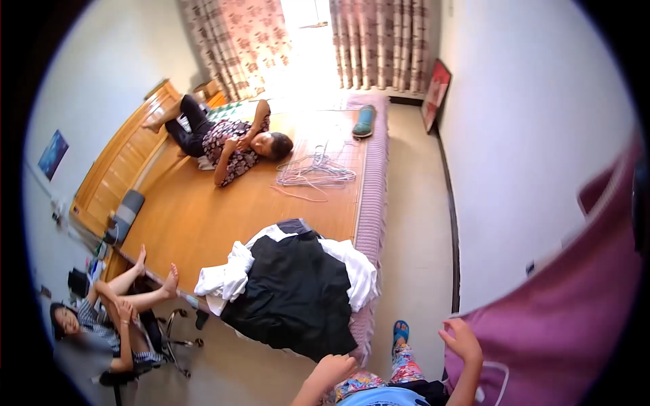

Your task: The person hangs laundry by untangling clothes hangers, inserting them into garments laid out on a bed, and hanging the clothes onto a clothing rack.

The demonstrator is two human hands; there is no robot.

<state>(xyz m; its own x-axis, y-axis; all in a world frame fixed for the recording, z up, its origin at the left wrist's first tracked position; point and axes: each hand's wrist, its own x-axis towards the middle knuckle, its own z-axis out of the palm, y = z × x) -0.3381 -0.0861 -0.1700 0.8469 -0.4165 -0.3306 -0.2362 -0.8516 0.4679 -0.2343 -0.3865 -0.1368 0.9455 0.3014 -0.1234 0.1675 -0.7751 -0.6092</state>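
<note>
Beside the left grip (336, 369), its hold unclear, a black garment (291, 291); right grip (464, 342) loosely parted, empty.

Aisle (418, 223) gives passage; clothes pile (288, 291) blocks near end of bed (193, 220).

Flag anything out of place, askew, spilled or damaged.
Thin, pale hangers lie in a tangled heap on the wooden bed. Nearer, a large black cloth garment sprawls rumpled over white clothes, unfolded. A red framed picture seems to lean against the white wall rather than hang. No spill or damage visible.
</note>
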